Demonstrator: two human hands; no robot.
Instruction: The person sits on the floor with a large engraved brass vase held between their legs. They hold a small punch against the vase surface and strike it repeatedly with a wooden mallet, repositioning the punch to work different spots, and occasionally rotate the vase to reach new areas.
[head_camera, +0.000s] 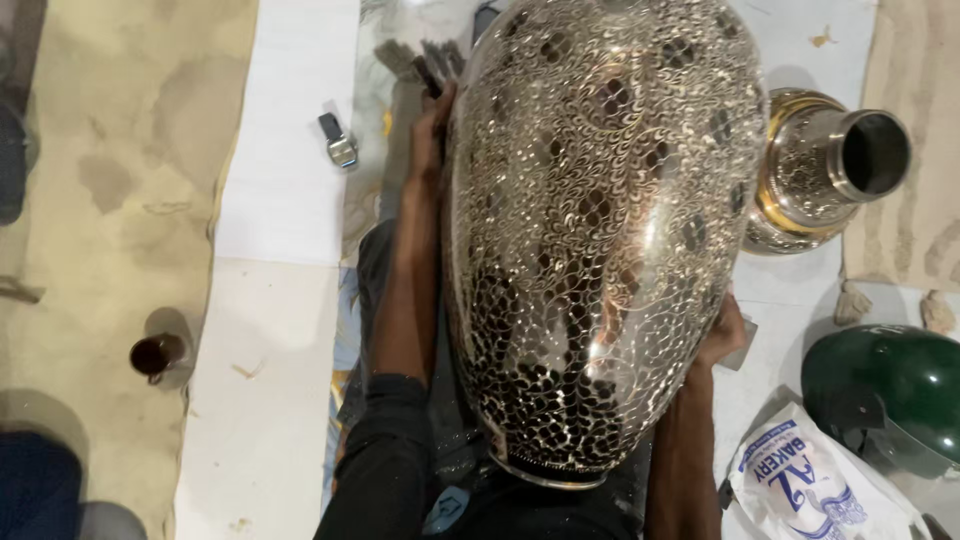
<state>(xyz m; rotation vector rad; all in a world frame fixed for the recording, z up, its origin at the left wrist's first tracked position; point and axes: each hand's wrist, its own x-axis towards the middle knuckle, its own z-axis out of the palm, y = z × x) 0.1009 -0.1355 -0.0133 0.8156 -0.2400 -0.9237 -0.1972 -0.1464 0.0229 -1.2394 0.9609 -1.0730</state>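
An engraved metal vase (600, 230) lies between the left hand (432, 130) and right hand (722, 335), hiding their fingers; grip unclear. Nearby: smaller vase (815, 170), green helmet (890, 395), wristwatch (338, 140), cup (157, 355).

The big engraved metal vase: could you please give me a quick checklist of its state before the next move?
1. Left hand on the engraved vase: ok, pressed flat against its far left side.
2. Right hand on the vase: ok, at its lower right side; fingers hidden.
3. Vase steadied on the lap: cannot tell, underside hidden.
4. Gap to the smaller metal vessel: cannot tell, the outlines overlap.
5. Green helmet and white bag beside the right arm: not ok, close.
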